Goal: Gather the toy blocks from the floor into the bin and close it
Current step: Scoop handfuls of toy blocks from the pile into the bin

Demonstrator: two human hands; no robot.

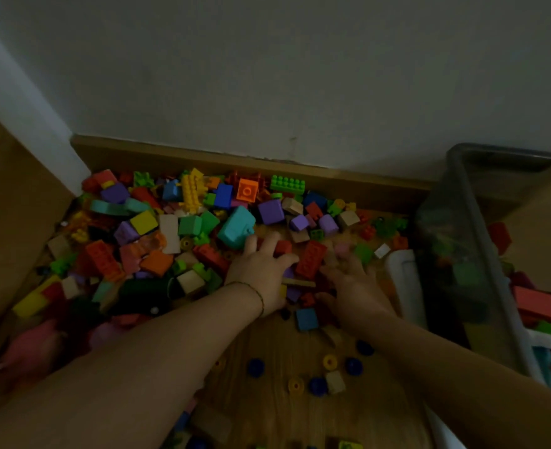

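A heap of coloured toy blocks [170,228] covers the wooden floor [267,345] against the wall. My left hand [261,267] lies palm down on the blocks beside a teal block [235,226], its fingers spread and curved over a small red block [282,247]. My right hand [353,280] is blurred, palm down on blocks next to a long red brick [311,259]. The clear plastic bin [481,254] stands at the right, with blocks visible inside it.
Small blue and yellow round pieces [329,361] lie scattered on the floor near me. A white rolled item [403,280] lies against the bin's left wall. A wooden skirting board [235,160] runs along the wall behind the heap. A wooden panel [15,222] stands at the left.
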